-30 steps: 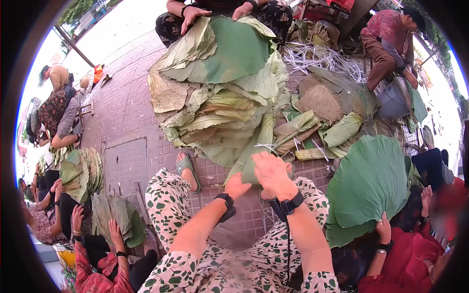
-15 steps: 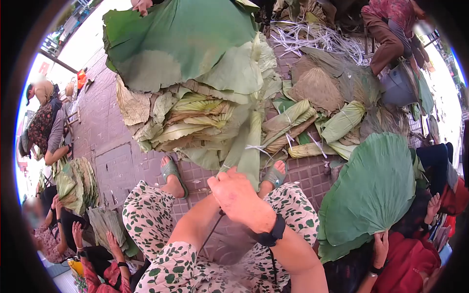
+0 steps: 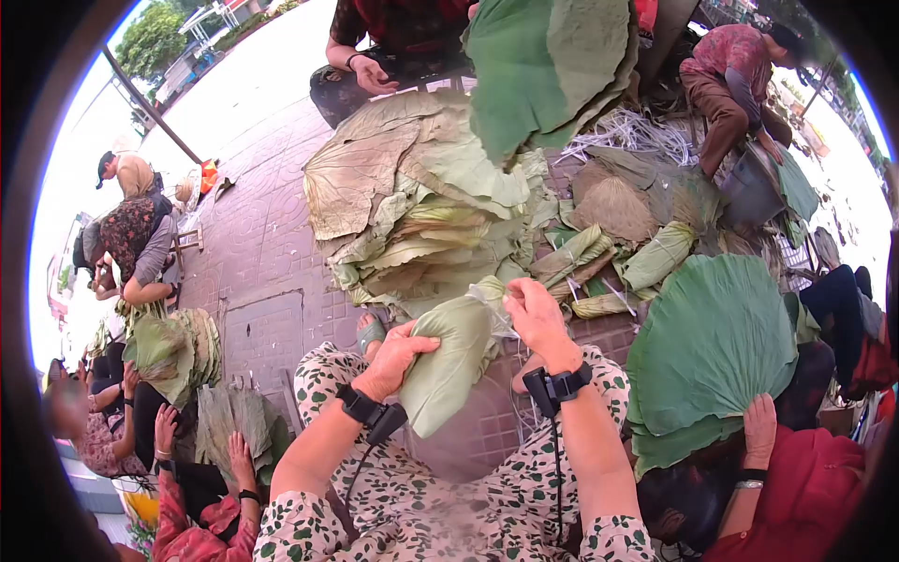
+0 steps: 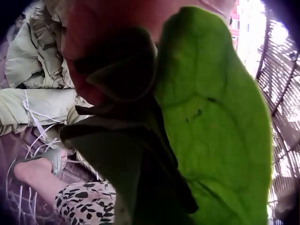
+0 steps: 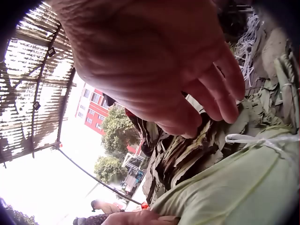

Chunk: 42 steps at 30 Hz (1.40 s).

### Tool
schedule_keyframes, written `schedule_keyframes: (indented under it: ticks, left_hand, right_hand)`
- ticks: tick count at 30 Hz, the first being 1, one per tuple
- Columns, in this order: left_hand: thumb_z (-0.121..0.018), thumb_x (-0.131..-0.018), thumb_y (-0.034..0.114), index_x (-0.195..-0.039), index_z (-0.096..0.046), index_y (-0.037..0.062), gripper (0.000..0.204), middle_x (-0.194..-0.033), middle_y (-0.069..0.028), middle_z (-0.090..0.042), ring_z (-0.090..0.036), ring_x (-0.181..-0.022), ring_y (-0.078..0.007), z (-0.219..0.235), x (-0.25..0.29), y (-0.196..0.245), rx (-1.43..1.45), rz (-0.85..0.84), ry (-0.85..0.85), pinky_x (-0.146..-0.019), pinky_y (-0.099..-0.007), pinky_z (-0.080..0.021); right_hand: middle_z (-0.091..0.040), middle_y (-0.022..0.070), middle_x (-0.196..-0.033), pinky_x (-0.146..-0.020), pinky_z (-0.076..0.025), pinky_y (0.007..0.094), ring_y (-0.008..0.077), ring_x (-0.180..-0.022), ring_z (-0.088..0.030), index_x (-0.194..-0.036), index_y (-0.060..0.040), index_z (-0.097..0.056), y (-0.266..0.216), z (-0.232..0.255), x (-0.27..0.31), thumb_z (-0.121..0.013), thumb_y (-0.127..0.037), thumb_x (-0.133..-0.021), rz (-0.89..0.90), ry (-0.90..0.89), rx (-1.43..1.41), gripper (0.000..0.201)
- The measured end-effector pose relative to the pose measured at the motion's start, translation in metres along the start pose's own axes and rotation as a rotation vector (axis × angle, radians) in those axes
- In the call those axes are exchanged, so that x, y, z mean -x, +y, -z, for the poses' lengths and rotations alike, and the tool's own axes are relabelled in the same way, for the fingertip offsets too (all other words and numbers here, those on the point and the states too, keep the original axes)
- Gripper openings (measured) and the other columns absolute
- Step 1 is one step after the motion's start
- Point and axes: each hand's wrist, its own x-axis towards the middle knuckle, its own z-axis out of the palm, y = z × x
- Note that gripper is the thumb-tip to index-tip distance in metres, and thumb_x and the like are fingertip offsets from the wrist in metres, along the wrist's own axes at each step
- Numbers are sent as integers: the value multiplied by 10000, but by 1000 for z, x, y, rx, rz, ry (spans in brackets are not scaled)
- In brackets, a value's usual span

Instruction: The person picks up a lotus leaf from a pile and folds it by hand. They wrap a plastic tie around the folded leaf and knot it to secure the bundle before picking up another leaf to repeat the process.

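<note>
Left hand [image 3: 389, 362]: grips the leaf bundle [image 3: 449, 356], thumb on top.
Leaf bundle: between both hands, tilted.
Right hand [image 3: 543, 325]: fingers loosely bent, just beside the white tie [image 5: 246, 139].
Leaf pile [image 3: 421, 201]: beyond both hands.
Broad green leaf [image 3: 716, 342]: right of the right hand.

Open-air work spot on a paved street side.
Patterned paving [image 3: 253, 201] carries a heap of broad leaves [image 3: 365, 173] and white strips [image 3: 637, 136]; seated people [image 3: 735, 61], a slatted roof [image 5: 44, 61], trees [image 5: 119, 129] and a red building [image 5: 96, 110] show.
</note>
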Motion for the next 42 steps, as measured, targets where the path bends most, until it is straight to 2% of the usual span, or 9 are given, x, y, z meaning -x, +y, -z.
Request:
schedule_keyframes:
  ticks: [5, 7, 9, 11, 21, 26, 28, 32, 42]
  left_hand:
    - [-546, -804, -1, -1142, -556, 4, 339, -1021, -7, -591, -558, -920, -94, 4, 43, -3, -55, -328, 23, -834, -239, -451]
    - [-555, -808, 3, -1145, -559, 4, 337, -1017, 19, -562, -523, -945, -83, -9, 57, -2, -51, -366, 21, -853, -232, -421]
    - [-570, -803, 3, -1121, -572, 1, 319, -1024, 18, -560, -520, -950, -83, -10, 62, -11, -89, -423, -11, -849, -235, -422]
    - [-581, -796, 1, -1119, -573, 1, 323, -1017, 22, -566, -517, -953, -78, -9, 60, -19, -56, -401, -10, -851, -230, -417]
    - [-719, -735, 252, -1304, -332, -52, 753, -1217, -130, -485, -499, -1100, -186, 5, 34, 9, -79, -166, -21, -928, -304, -412]
    - [-651, -778, 29, -1133, -522, 10, 379, -1013, -78, -612, -618, -881, -189, 19, 4, -16, 36, -48, 96, -793, -326, -529]
    - [-654, -774, 32, -1111, -542, 13, 356, -995, -76, -619, -622, -870, -190, 20, 4, -9, 22, -60, 85, -787, -327, -530]
    - [-665, -759, 47, -1086, -572, 27, 341, -966, -61, -634, -624, -831, -163, 22, 0, -9, -7, -79, 91, -782, -306, -523]
    - [-680, -738, 8, -1033, -612, 57, 307, -937, -24, -635, -608, -829, -121, 18, -4, -19, 43, -69, 98, -764, -279, -515]
  right_hand:
    - [-559, 175, -1131, -867, -445, 357, 245, -1041, -551, -1158, 71, -483, -12, -35, 5, -592, -265, -842, -221, 72, -588, 474]
    - [-552, 106, -1166, -892, -429, 367, 200, -1072, -528, -1248, 16, -424, -29, -35, 5, -575, -346, -869, -294, -56, -589, 546]
    - [-555, 85, -1157, -911, -419, 364, 188, -1066, -529, -1244, -9, -441, -48, -28, 13, -588, -396, -855, -314, -486, -1380, 568]
    - [-564, 61, -1134, -886, -447, 351, 175, -1021, -552, -1224, -28, -460, -52, -29, 12, -604, -382, -847, -209, -563, -1517, 537]
    - [-547, 106, -1125, -890, -426, 308, 165, -1005, -539, -1221, 50, -433, -49, -35, 17, -645, -220, -825, -124, -339, -1199, 524]
    - [-531, 131, -1159, -917, -408, 332, 209, -1066, -511, -1247, 48, -408, -51, -36, 20, -626, -205, -828, -11, -359, -848, 536]
    - [-515, 156, -1186, -944, -383, 360, 272, -1109, -483, -1236, 27, -427, -52, -17, 18, -611, -153, -807, 136, -154, -322, 501]
    - [-482, 150, -1213, -954, -371, 380, 323, -1107, -454, -1159, -36, -516, -45, -11, 9, -592, -66, -753, 412, 9, -210, 414]
    - [-493, 122, -882, -722, -438, 386, 311, -826, -523, -931, -47, -530, -56, -37, 8, -632, -103, -761, 261, -188, -50, 206]
